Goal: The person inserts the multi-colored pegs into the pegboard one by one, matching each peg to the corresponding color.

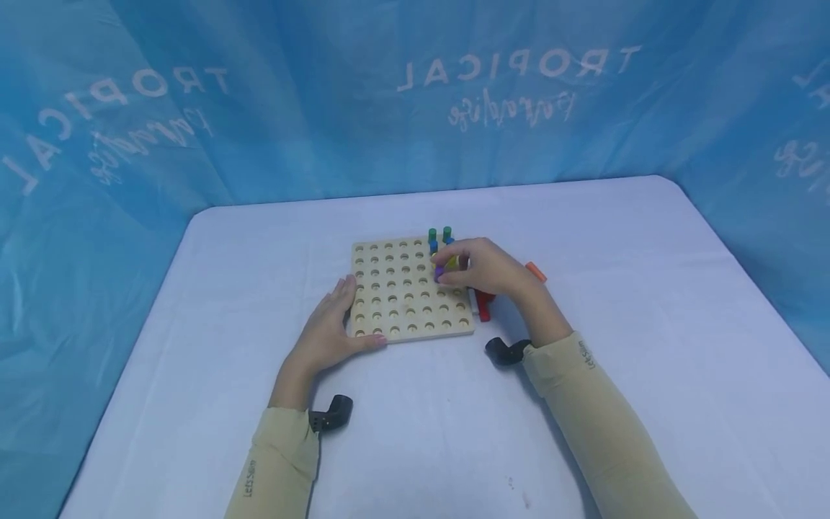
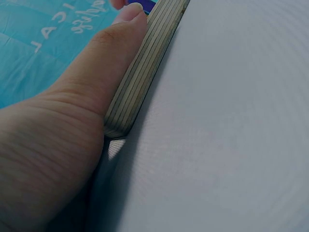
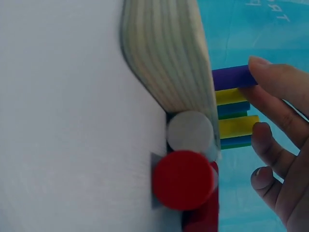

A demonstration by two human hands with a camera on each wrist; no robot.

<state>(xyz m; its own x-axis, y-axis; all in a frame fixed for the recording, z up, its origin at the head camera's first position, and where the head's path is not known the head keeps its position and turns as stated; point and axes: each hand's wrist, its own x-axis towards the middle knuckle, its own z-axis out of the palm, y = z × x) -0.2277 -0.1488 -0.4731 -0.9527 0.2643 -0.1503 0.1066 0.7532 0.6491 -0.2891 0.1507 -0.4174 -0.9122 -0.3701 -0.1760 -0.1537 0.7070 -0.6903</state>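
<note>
Between the right-hand fingers (image 3: 282,118) stands a purple peg (image 3: 232,78).

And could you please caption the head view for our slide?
Left hand touches the board; right hand pinches a purple peg.

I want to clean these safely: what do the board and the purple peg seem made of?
Board: matte wood, probably plywood, since its edge shows stacked layers. Purple peg: smooth, evenly coloured, perhaps painted wood or plastic; no grain shows to settle it.
</note>
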